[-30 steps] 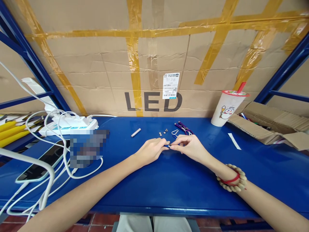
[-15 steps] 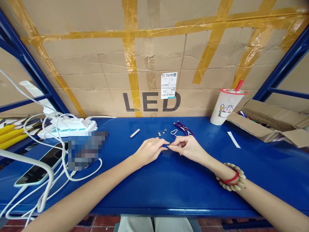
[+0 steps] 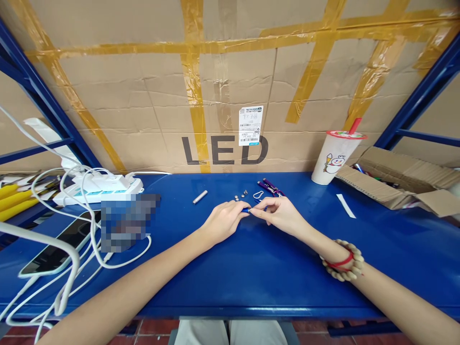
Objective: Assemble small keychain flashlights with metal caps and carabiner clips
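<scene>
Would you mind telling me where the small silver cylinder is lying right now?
In the head view, the silver cylinder lies alone on the blue table, left of the button cells and beyond the left hand.

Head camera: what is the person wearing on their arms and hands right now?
Both forearms are bare, no sleeves or gloves in view. The left hand wears nothing. By the right hand, the wrist carries a bracelet of round pale beads and a thin red band.

The front half of the blue shelf lies open between both forearms. Toward its back edge, button cells, a silver tube and purple clips crowd the middle; cables block the left end, a cup the right.
</scene>
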A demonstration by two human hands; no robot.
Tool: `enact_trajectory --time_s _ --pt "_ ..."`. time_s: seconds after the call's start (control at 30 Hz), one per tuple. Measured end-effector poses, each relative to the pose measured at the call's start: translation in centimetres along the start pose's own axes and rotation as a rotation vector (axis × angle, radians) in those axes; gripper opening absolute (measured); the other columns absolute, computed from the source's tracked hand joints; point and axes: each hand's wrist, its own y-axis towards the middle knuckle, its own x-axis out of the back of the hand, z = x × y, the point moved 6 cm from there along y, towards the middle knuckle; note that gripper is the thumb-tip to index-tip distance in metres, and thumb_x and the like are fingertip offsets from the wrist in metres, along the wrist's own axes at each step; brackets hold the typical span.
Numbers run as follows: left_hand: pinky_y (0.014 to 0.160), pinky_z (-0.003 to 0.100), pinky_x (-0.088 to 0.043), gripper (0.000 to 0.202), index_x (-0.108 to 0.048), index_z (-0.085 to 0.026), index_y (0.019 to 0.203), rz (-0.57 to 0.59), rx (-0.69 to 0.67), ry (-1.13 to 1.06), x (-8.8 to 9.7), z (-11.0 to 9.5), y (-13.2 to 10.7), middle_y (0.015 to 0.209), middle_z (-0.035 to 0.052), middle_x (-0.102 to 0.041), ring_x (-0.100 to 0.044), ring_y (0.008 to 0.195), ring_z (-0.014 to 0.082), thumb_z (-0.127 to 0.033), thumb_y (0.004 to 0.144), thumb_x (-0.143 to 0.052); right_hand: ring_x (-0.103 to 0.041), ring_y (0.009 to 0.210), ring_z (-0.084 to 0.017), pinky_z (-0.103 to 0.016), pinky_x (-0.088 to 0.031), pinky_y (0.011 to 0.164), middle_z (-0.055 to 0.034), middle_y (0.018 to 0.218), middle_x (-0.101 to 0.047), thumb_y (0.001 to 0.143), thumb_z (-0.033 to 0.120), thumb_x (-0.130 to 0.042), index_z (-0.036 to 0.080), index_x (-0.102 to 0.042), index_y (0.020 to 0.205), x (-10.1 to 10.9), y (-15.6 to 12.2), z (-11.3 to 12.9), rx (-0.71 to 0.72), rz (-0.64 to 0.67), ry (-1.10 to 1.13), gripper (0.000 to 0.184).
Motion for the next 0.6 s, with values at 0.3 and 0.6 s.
enact_trajectory --time_s 0.3,0.6 --pt "0.078 0.031 -0.049 0.016 -0.047 -0.017 0.102 0.013 0.144 -0.025 0.3 0.6 0.3 0.097 0.0053 -0.063 -0.061 0.087 0.0181 -0.022 0.092 -0.035 -0.052 0.047 -0.008 -0.022 -0.04 0.046 -0.0019 0.08 -0.066 0.075 0.042 -0.06 0.021 -0.068 0.081 1.9 -0.1 1.1 0.152 -0.207 -0.367 0.024" --pt "0.082 0.031 -0.048 0.016 -0.044 -0.02 0.104 0.039 0.294 -0.164 0.3 1.3 0.1 0.104 0.0052 -0.06 -0.059 0.095 0.0181 -0.025 0.092 -0.034 -0.061 0.08 -0.017 -0.022 -0.036 0.047 -0.0023 0.098 -0.065 0.082 0.033 -0.052 0.024 -0.069 0.089 2.1 0.3 -0.9 0.108 -0.112 -0.954 0.02"
